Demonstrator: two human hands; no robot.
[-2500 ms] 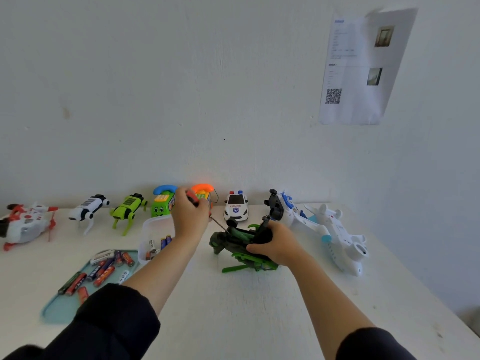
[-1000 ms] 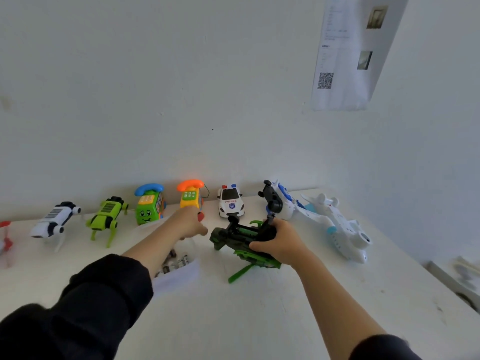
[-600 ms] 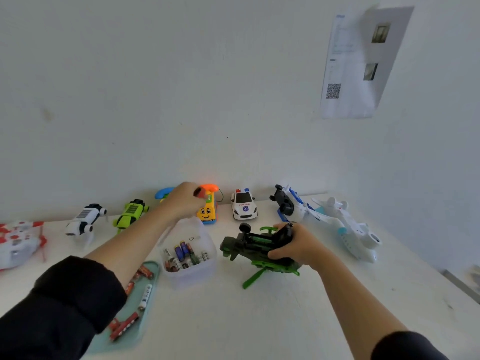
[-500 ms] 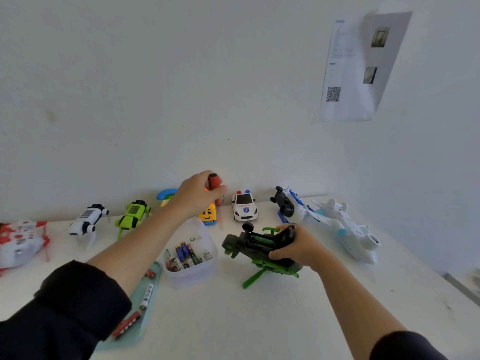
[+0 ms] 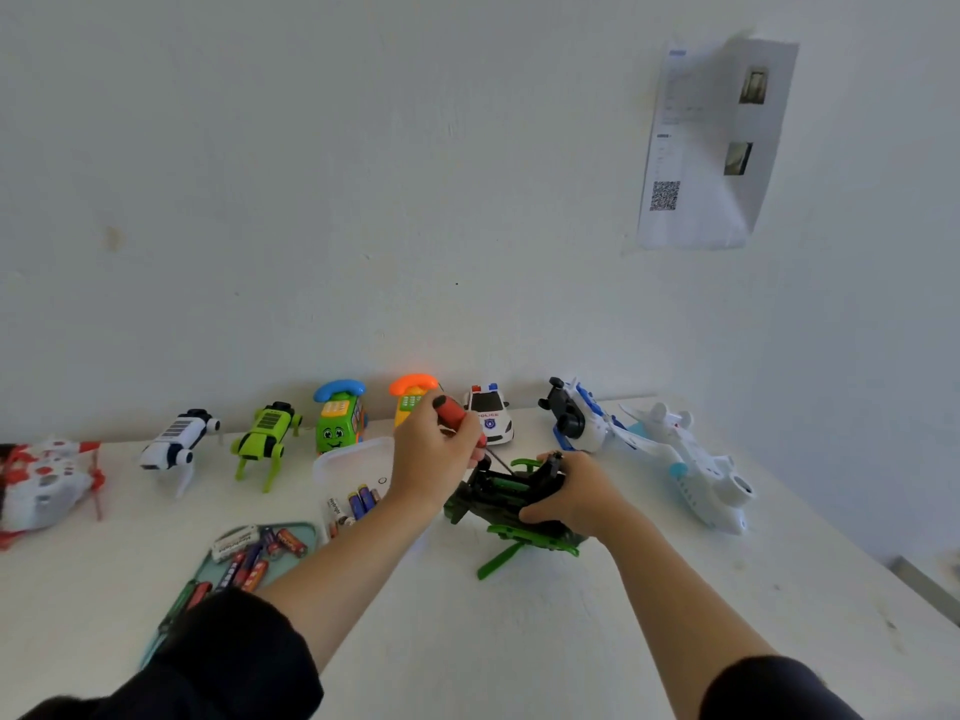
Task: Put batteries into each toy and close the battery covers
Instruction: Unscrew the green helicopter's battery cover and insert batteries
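A black and green toy helicopter lies upturned on the white table, its battery bay facing up. My right hand grips its right end. My left hand grips a red-handled screwdriver, whose thin shaft slants down to the toy's bay. Loose batteries lie on a teal tray at the left. More batteries sit in a clear plastic box beside my left wrist.
Along the wall stand a red and white toy, a white robot dog, a green robot dog, a green phone toy, an orange phone toy, a police car and two white planes. A paper sheet hangs on the wall.
My left hand has brought the screwdriver from near the orange phone down and right to the helicopter's bay. My right hand has kept its hold on the toy.
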